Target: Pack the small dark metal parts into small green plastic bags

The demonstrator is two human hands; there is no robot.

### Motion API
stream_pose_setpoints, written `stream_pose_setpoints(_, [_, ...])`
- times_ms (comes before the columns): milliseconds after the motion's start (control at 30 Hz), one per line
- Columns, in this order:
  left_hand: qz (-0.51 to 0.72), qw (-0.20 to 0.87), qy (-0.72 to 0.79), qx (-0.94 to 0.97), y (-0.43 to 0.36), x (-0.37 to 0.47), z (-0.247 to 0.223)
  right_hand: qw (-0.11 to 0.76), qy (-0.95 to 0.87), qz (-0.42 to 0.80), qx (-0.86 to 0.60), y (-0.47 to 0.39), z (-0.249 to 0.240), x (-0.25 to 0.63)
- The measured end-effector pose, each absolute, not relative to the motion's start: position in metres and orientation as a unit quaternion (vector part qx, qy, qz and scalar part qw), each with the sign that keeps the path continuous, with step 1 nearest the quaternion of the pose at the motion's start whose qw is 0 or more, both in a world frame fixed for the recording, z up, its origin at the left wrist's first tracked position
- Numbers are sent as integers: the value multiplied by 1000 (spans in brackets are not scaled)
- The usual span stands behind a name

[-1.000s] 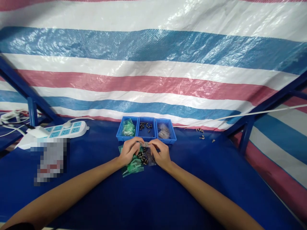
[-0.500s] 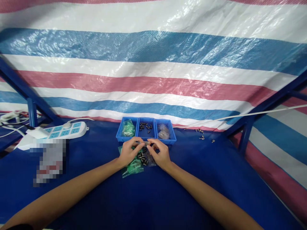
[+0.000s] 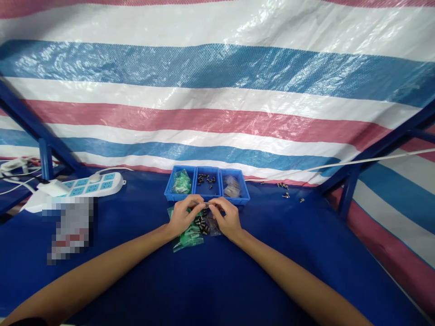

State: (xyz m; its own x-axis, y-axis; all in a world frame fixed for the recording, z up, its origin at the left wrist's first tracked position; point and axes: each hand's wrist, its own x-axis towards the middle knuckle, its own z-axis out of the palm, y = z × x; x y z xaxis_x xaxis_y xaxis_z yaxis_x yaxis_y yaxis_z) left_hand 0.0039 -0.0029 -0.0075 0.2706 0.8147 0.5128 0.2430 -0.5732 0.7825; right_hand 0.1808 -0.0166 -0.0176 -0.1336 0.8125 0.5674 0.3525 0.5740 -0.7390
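"Where does this view look from?"
"The person's head, above the near side of the tabletop [image 3: 210,280], facing forward and down."
"How close does it sit?"
"Near enough that the left forearm [image 3: 102,278] and right forearm [image 3: 292,278] rise from the bottom edge, with the left hand [image 3: 183,216] and right hand [image 3: 230,219] a little below centre."
"And the breadth?"
"Wide: the striped sheet [image 3: 210,97] beyond fills most of the upper half."
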Motion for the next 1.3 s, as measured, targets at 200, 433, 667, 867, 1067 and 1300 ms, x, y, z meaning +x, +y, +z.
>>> stream_pose_setpoints(200, [485,252,364,754,-3,4,-8,527,-712,225,-405,-17,-15,180])
stream_pose_setpoints(433, [487,215,357,767,-3,5,-9,527,-712,237,-399,-17,-15,181])
stream_pose_setpoints(667, [487,217,365,763,-3,5,-7,522,-706,259,-403,-15,-14,180])
stream_pose_setpoints(867, [465,242,368,768,-4,4,-4,525,-707,255,-400,-16,-13,180])
stream_pose_setpoints(1067, [445,251,390,766,-2,4,2,528,-712,235,-398,-17,-13,181])
stream_pose_setpoints(1300, [420,243,382,787,-2,4,3,528,-717,224,-395,-18,-11,181])
